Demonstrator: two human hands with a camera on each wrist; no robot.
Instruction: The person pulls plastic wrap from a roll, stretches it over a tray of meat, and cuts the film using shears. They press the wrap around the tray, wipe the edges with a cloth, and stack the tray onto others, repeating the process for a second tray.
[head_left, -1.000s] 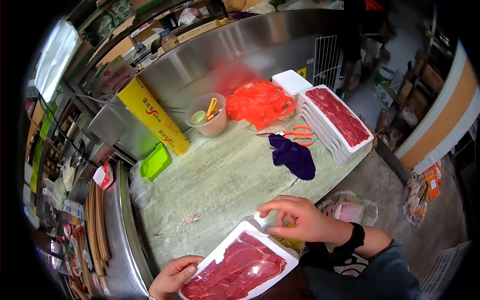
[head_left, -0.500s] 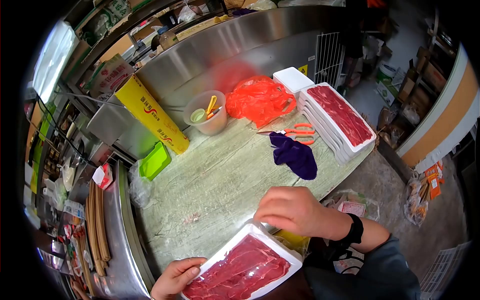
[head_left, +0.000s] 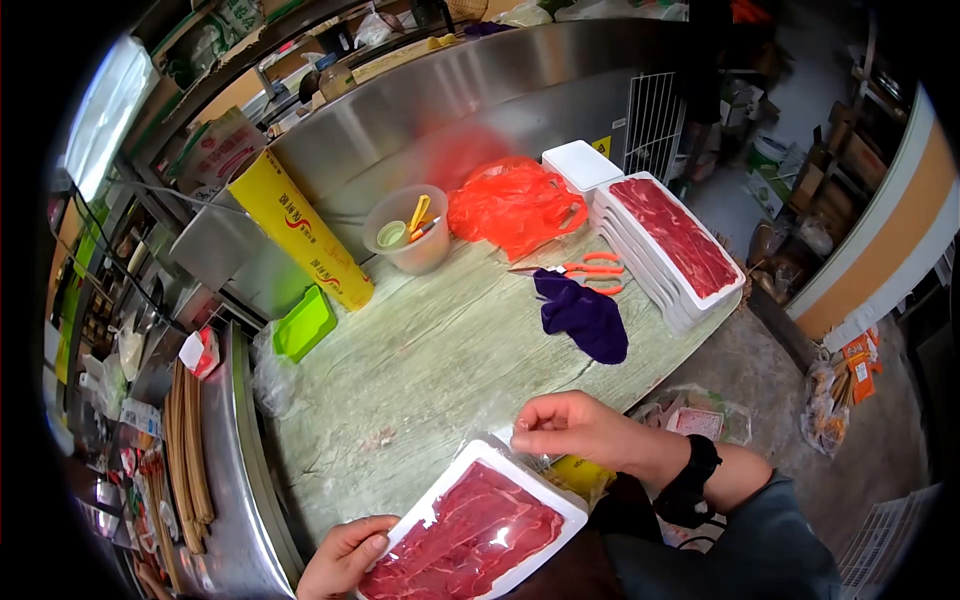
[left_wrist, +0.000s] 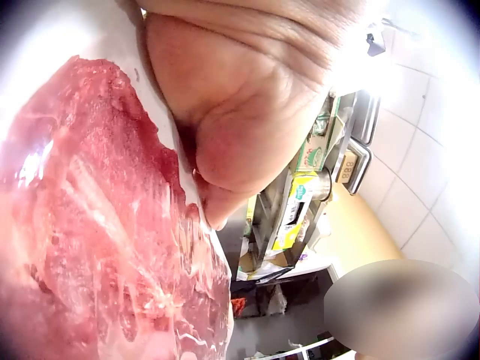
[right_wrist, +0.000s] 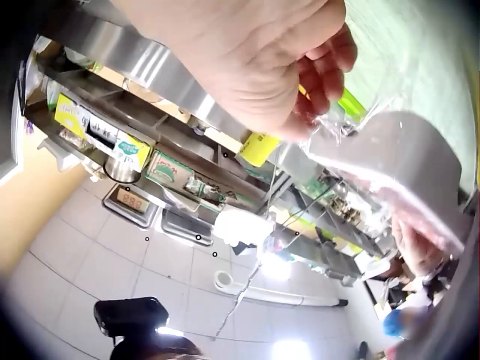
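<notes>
A white foam tray (head_left: 432,492) of sliced red meat (head_left: 470,530), covered in clear plastic wrap (head_left: 490,412), is held tilted at the table's near edge. My left hand (head_left: 343,560) grips its left side; in the left wrist view the thumb (left_wrist: 232,154) lies along the rim beside the meat. At the tray's far end, my right hand (head_left: 575,430) pinches loose wrap between thumb and fingertips. The right wrist view shows that bunched wrap (right_wrist: 330,129) stretching from the fingertips to the tray's end (right_wrist: 409,154).
Several stacked trays (head_left: 665,250), the top one holding meat, stand at the right edge. Near them lie a purple cloth (head_left: 585,318), orange-handled scissors (head_left: 595,268) and a red bag (head_left: 515,210). Further left are a plastic tub (head_left: 408,240), yellow roll (head_left: 305,235) and green tray (head_left: 305,325).
My right hand's fingers, spread above the tray's far corner earlier, have closed together on the loose wrap there. The left hand keeps its hold on the tray, which has shifted slightly.
</notes>
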